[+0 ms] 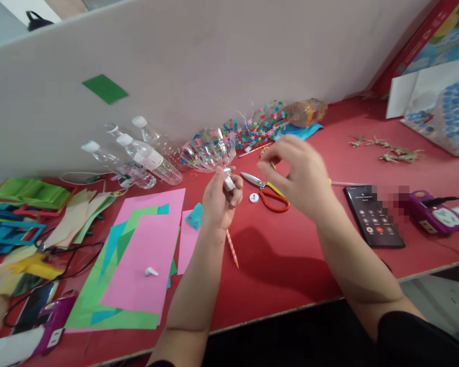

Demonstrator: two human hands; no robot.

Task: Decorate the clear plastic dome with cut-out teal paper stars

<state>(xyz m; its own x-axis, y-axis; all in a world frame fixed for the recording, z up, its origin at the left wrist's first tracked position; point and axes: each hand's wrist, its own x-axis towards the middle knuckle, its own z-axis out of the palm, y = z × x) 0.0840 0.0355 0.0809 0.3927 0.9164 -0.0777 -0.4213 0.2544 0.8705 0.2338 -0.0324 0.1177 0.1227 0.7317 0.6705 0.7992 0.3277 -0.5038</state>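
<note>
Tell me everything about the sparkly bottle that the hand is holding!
The clear plastic bottle is covered in small coloured star stickers, pink, green and blue. Its ribbed body looks crinkly. It is tipped over, neck pointing down toward the person, body leaning back toward the white wall. The left hand grips its neck, lifting it above the red table. The neck looks capless.

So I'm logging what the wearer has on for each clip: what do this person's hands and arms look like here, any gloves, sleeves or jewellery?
Both hands are bare: the left hand and the right hand show no gloves, and no rings or watch can be seen, though the right one is motion-blurred. The forearms are uncovered too. A dark, apparently black sleeve starts near the right elbow.
</note>
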